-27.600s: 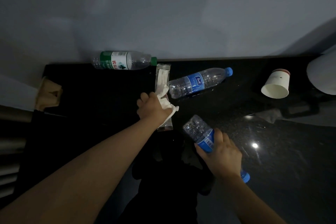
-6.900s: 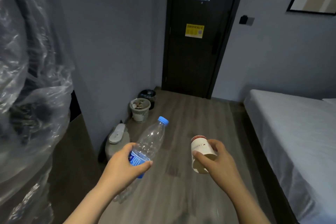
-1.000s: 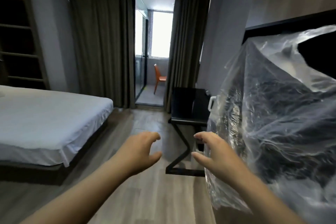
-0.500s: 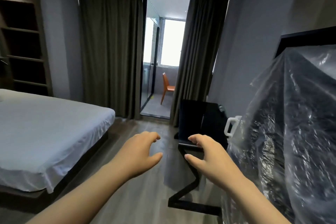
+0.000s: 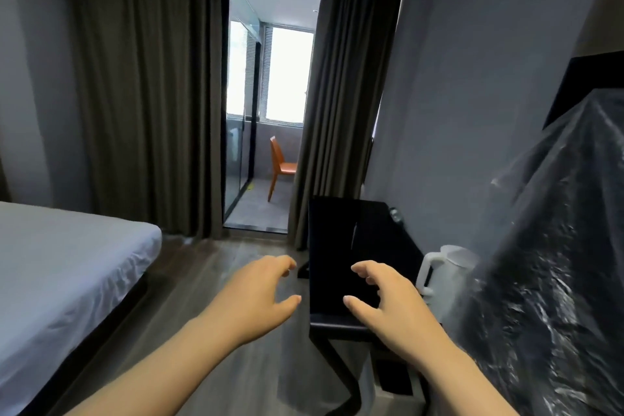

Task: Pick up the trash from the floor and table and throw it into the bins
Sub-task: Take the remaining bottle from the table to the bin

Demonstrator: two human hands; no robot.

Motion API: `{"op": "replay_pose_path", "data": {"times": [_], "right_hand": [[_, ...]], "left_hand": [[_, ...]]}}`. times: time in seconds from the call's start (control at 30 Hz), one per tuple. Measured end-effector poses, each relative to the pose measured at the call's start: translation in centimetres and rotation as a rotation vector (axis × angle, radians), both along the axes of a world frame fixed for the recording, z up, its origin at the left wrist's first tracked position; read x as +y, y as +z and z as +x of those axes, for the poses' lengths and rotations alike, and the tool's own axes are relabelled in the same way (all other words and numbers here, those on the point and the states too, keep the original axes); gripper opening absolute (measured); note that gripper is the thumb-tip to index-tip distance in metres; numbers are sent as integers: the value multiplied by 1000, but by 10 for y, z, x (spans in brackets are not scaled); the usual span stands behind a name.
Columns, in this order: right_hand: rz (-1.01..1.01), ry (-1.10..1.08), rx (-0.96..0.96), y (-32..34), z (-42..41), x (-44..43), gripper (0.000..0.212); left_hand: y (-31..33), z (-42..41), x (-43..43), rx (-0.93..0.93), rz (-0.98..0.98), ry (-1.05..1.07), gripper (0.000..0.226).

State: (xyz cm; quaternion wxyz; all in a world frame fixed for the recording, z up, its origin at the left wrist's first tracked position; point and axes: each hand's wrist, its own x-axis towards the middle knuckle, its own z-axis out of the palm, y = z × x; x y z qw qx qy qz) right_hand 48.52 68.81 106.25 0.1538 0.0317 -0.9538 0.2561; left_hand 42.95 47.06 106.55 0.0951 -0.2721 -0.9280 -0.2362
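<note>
My left hand (image 5: 258,300) and my right hand (image 5: 385,306) are both held out in front of me at waist height, fingers loosely curled, holding nothing. Ahead of them stands the black table (image 5: 381,236) against the right wall. A small clear bottle-like thing (image 5: 395,214) sits at the table's far edge by the wall; it is too small to make out. No bins are in view.
A black chair (image 5: 332,246) stands in front of the table. A white kettle (image 5: 445,272) sits on the table's near end. A plastic-wrapped dark object (image 5: 553,280) fills the right side. A white bed (image 5: 67,267) lies left; wooden floor (image 5: 216,267) runs between.
The table and chair have come closer and larger in view as I move forward. Both hands stay held out with nothing in them.
</note>
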Motion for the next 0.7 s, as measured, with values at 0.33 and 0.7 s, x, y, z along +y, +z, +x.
{"op": "replay_pose_path", "data": {"times": [0.33,0.7], "right_hand": [[-68,9,-8,-9,-208,77,49],[-98,-79,-82,-45,-412,114,49]], "left_hand": [[2,-198,63,10,-32,42,50],[-32,-424,102,-21,-59,-21,48]]}}
